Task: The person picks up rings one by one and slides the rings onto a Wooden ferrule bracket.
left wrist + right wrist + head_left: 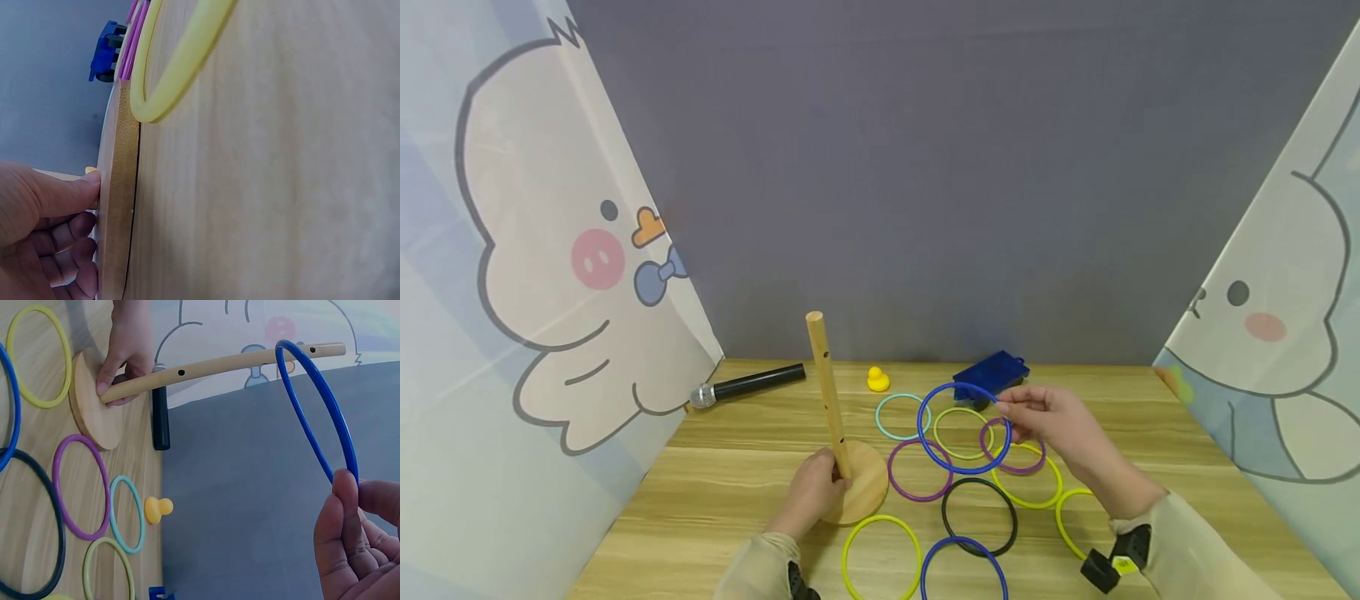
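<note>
Wooden table (pixel 715 492) is carrying everything, with cartoon curtain panels standing at both sides and a grey backdrop behind. Wooden peg stand (pixel 838 433) is sitting left of centre: round base flat on the table, drilled post rising upright. Left hand (pixel 811 493) is gripping the foot of the post, fingers curled round it where it meets the base; the left wrist view is showing the thumb (pixel 65 192) pressing against the base edge.

Right hand (pixel 1054 419) is hovering above the ring pile, right of the stand and well apart from the post, pinching the blue ring (pixel 962 428) at its rim between thumb and fingertips (pixel 342 506). That ring is hanging in the air, tilted, over the rings lying below; in the right wrist view it is overlapping the post tip, but contact cannot be told.

Loose rings lying flat on the table, counting the ones visible: four yellow-green, two purple, one teal (pixel 902 416), one black (pixel 979 516), one more blue (pixel 964 570) at the near edge. With the held one that is ten rings in all.

Singles along the back edge: one black microphone (pixel 747 385), one blue plastic case (pixel 990 376), one small yellow duck (pixel 877 379).
</note>
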A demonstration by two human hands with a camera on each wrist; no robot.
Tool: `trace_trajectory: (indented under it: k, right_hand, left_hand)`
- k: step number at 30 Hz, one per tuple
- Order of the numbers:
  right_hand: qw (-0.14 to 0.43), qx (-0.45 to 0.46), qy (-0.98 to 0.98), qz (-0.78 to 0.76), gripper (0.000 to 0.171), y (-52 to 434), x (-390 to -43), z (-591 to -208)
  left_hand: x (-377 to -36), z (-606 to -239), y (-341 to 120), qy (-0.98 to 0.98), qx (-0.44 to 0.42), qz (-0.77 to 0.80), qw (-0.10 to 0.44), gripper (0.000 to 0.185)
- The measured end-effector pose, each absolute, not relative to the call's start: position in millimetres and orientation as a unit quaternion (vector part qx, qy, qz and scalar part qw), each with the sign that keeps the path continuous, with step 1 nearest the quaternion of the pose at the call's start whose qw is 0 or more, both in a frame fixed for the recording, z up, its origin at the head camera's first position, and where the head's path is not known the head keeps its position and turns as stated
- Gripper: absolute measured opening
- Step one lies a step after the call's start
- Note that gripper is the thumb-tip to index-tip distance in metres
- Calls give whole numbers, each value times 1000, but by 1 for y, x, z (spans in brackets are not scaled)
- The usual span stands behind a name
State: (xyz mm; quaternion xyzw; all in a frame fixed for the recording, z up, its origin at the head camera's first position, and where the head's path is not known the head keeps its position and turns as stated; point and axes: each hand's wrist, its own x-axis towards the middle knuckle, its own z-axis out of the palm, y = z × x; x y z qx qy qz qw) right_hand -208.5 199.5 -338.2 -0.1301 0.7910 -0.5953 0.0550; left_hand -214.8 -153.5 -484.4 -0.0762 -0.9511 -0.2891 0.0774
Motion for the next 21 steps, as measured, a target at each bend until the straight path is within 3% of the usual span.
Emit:
trace_trajectory:
  k: [21]
  right_hand:
    - [60, -151, 756, -633, 34, 166, -217, -307]
  left_hand:
    - [-216, -488, -155, -951, -84, -284, 83, 21]
